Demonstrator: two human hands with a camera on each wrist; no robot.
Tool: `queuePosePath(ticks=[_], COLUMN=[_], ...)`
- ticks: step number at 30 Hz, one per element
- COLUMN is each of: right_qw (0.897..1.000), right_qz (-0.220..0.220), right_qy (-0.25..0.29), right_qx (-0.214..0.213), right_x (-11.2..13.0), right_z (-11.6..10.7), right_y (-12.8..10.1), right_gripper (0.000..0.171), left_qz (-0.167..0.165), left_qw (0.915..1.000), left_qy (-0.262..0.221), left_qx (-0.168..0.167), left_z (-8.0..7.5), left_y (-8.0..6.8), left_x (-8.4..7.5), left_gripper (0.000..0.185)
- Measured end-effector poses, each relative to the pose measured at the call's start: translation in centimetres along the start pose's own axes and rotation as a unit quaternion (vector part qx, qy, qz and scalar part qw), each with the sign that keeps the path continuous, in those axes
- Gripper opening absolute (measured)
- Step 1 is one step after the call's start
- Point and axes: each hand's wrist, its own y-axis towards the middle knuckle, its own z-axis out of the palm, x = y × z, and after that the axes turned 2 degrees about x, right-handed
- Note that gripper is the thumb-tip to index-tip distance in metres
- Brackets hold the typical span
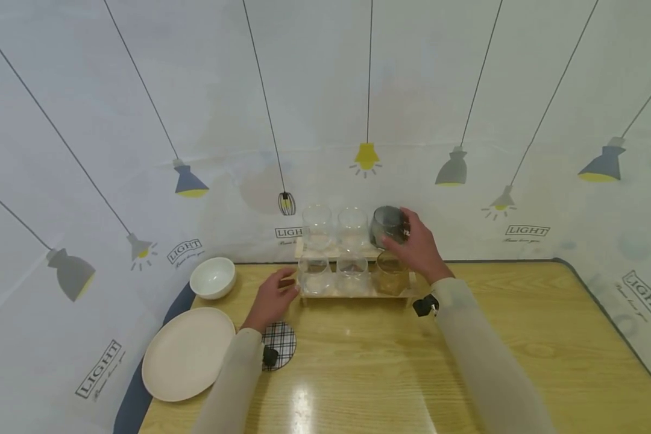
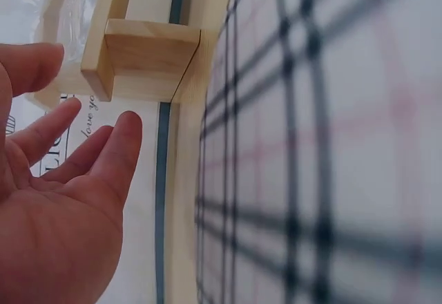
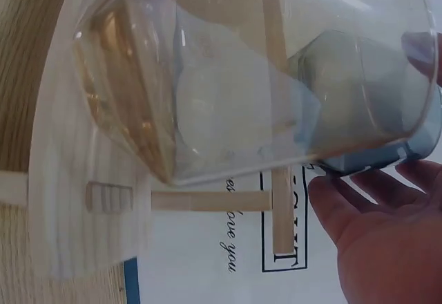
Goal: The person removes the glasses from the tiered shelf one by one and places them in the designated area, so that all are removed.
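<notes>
A two-tier wooden rack (image 1: 352, 295) stands by the wall with glasses on both tiers. My right hand (image 1: 420, 248) grips a dark grey glass (image 1: 386, 222) at the right end of the upper tier. In the right wrist view an amber-tinted glass (image 3: 124, 76) on the lower tier partly covers it. Two clear glasses sit to its left, an upper clear glass (image 1: 352, 229) being the nearer, and two more are below. Beside the rack's left end is my left hand (image 1: 270, 300), fingers loosely spread and holding nothing in the left wrist view.
A plaid round mat (image 1: 283, 345) lies on the wooden table (image 1: 358, 374), partly under my left wrist in the head view. To the left are a large pale plate (image 1: 187, 355) and a white bowl (image 1: 213, 278). A lamp-patterned wall covering (image 1: 325, 90) rises behind the rack.
</notes>
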Motion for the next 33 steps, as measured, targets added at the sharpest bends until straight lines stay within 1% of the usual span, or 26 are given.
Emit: queuePosePath(ticks=[5, 9, 13, 15, 20, 26, 30, 33], right_qw=[1.0, 1.0, 1.0, 1.0, 1.0, 1.0, 1.0, 1.0], right_qz=[0.017, 0.023, 0.021, 0.017, 0.013, 0.007, 0.002, -0.007], right_qy=[-0.004, 0.004, 0.018, 0.021, 0.011, -0.006, 0.003, 0.015], right_qx=[0.001, 0.004, 0.01, 0.01, 0.007, -0.007, -0.015, -0.014], right_x=[-0.2, -0.4, -0.5, -0.5, -0.7, -0.2, 0.4, 1.3], right_z=[0.4, 0.4, 0.3, 0.2, -0.2, -0.8, -1.5, -2.0], right_y=[0.4, 0.5, 0.6, 0.7, 0.8, 0.2, -0.6, -1.1], right_gripper=[0.093, 0.09, 0.088, 0.088, 0.091, 0.091, 0.09, 0.09], left_qz=[-0.019, -0.031, -0.043, -0.043, -0.039, -0.049, -0.051, -0.05], left_qw=[0.9997, 0.9991, 0.9983, 0.9981, 0.9972, 0.995, 0.9928, 0.9917], left_qy=[0.003, 0.013, 0.015, 0.01, -0.009, -0.032, -0.059, -0.075], left_qx=[0.012, 0.025, 0.036, 0.044, 0.064, 0.081, 0.091, 0.091], left_z=[0.8, 0.9, 0.7, 0.5, 0.1, 0.0, -0.1, -0.2], left_y=[0.9, 1.1, 1.0, 0.9, 0.8, 0.6, 0.5, 0.6], left_x=[0.1, -0.1, -0.4, -0.6, -0.7, -0.5, -0.7, -0.7], left_gripper=[0.045, 0.048, 0.051, 0.053, 0.056, 0.06, 0.06, 0.059])
